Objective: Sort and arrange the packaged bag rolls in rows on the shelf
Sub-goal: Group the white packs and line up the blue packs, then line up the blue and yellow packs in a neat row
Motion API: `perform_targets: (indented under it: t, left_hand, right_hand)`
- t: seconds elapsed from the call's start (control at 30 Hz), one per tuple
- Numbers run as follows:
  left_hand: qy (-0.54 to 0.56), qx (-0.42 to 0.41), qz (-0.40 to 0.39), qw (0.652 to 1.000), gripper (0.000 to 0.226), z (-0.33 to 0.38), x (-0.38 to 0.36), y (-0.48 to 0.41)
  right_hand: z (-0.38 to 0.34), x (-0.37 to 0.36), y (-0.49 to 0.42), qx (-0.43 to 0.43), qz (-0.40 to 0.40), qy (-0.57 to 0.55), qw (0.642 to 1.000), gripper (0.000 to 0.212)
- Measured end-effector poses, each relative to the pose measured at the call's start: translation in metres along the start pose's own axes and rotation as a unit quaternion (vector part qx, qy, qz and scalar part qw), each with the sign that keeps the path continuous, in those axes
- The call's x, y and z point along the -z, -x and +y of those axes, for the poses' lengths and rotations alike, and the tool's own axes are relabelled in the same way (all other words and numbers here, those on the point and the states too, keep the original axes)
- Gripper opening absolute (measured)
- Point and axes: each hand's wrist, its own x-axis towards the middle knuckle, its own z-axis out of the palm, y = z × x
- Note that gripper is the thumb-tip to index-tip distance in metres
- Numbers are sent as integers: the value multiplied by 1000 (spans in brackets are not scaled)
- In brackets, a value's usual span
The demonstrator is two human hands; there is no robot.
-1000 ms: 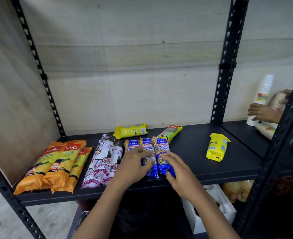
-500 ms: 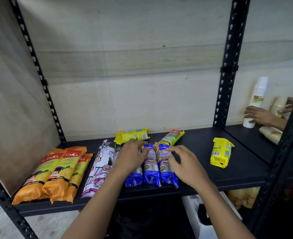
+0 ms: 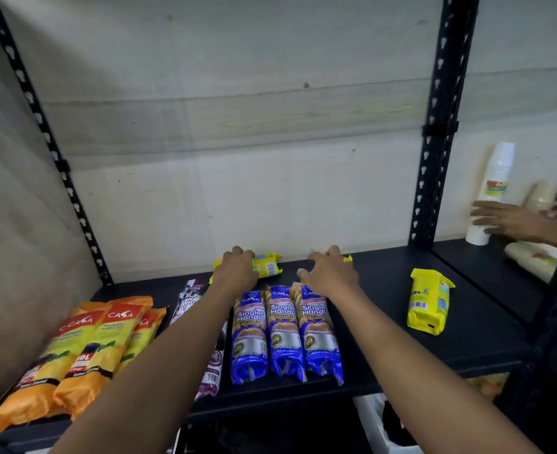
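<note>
Bag rolls lie on the black shelf [image 3: 385, 365] in lengthwise rows. At the front edge, from the left: three orange packs [image 3: 84, 352] overlapping side by side; purple-and-white packs [image 3: 213, 365], largely hidden under the left forearm; three blue packs [image 3: 285, 335] side by side, touching. Further right, well apart, one yellow pack [image 3: 429, 301] lies alone. Towards the rear, the left hand [image 3: 236, 270] rests with curled fingers on a yellow pack [image 3: 267, 265] near the back wall; whether it grips the pack cannot be determined. The right hand [image 3: 331, 271], fingers spread, covers another pack [image 3: 347, 258]; only its corner shows, and the grip cannot be determined.
</note>
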Motion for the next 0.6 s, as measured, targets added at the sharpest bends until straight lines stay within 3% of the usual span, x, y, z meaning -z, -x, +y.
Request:
perform_targets:
  t: [0.17,0.33,0.5,0.6]
  left_hand:
    - [-11,8,-28,1000,73,-5,-5,-22]
    - [-82,13,-24,996,61,-3,-7,-24]
    - [-98,16,25,995,68,-4,-7,-15]
    - [-71,12,62,995,55,-5,0,-12]
  right_hand:
    - [-3,-8,-18,-15,-46,75,996,64]
    - [7,-20,-41,-20,-59,50,997,67]
    - [11,-10,-34,-2,-28,-64,998,46]
    - [16,-4,-25,-10,33,-201,979,28]
